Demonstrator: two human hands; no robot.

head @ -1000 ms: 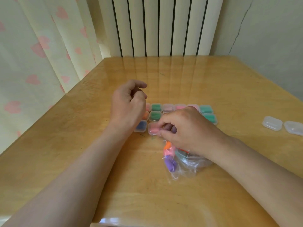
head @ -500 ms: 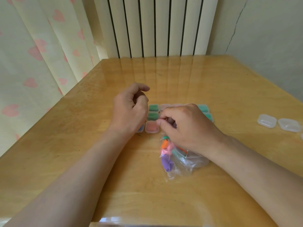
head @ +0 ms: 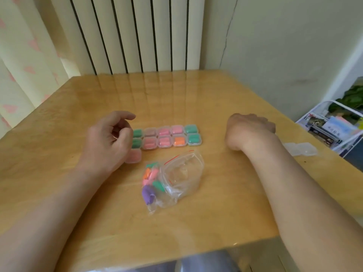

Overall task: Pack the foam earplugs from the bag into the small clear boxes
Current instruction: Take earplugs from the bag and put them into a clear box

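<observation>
While clear plastic zip bag (head: 182, 173) of coloured foam earplugs (head: 151, 181) lies centre frame, empty small clear boxes (head: 300, 149) sit just right of right hand (head: 249, 132), the nearer one; its grip hidden, cannot tell; left hand (head: 108, 142) loosely curled, empty.

Glossy wooden table (head: 196, 107), crinkled clear plastic bag (head: 182, 173), matt foam earplugs (head: 149, 193).

Wide bare stretch of glossy wooden table (head: 176, 95) beyond rows of small clear filled boxes (head: 170, 137); crumpled clear plastic bag (head: 183, 173) crowds near side.
</observation>
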